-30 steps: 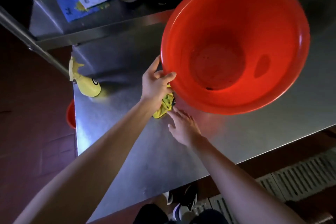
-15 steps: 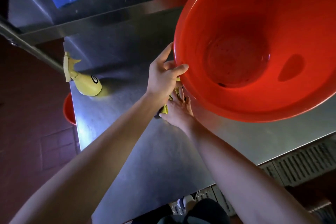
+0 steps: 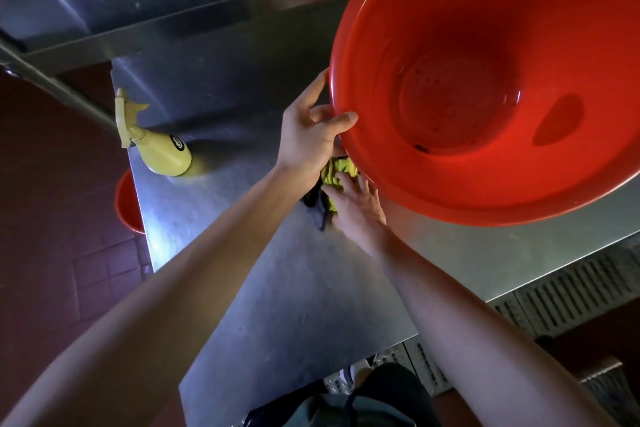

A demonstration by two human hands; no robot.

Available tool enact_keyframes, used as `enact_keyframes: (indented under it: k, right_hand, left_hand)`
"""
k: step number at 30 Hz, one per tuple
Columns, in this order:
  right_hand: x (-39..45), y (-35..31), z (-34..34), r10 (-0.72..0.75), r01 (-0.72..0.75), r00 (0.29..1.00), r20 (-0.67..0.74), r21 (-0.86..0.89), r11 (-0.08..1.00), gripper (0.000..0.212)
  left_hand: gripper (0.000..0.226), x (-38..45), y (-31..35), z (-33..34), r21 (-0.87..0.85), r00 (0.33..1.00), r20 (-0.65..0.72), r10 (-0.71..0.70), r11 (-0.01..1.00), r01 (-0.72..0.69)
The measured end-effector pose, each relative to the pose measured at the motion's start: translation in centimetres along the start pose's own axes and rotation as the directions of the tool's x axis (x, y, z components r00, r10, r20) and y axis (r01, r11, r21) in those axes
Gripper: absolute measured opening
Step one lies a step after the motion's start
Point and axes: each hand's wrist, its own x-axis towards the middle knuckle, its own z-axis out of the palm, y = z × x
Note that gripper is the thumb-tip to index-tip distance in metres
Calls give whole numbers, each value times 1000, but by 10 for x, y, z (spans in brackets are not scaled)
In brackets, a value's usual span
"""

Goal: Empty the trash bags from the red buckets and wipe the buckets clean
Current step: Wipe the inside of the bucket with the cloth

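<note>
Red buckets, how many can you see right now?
2: one red bucket tilted over the table, held by the left hand; another partly hidden below the table's left edge.

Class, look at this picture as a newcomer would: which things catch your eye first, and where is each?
The big red bucket fills the upper right, tilted open toward the camera, the left hand gripping its rim. Below it, the right hand touches a yellow cloth on the steel table. A yellow spray bottle lies at the table's left edge.

Red bucket [image 3: 485,87] filling upper right, tilted open toward camera, left hand [image 3: 308,135] gripping its rim, right hand [image 3: 360,204] on yellow cloth [image 3: 337,172] beneath, steel table [image 3: 277,288], yellow spray bottle [image 3: 162,149] at left.
</note>
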Motion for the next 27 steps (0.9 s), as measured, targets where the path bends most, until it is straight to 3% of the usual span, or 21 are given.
enact_keyframes:
  k: [4, 8, 12, 19, 27]
  right_hand:
    - [-25, 11, 6, 12, -14, 999, 38, 58, 998, 64]
    - [-64, 24, 6, 34, -42, 999, 41, 221, 974, 62]
    - [-113, 39, -5, 59, 1, 985, -162, 348, 938, 60]
    - [-203, 61, -56, 10, 190, 920, -391, 469, 862, 51]
    - [-271, 92, -115, -24, 303, 828, -560, 411, 860, 57]
  left_hand:
    - [79, -6, 1, 7, -20, 1000, -12, 6, 1000, -6]
    - [72, -15, -1, 18, -9, 998, -52, 19, 1000, -20]
    - [60, -26, -7, 30, -12, 994, -107, 24, 1000, -25]
    - [56, -56, -17, 57, 5, 979, -197, 44, 999, -44]
    - [54, -77, -28, 90, 30, 960, -257, 112, 994, -108]
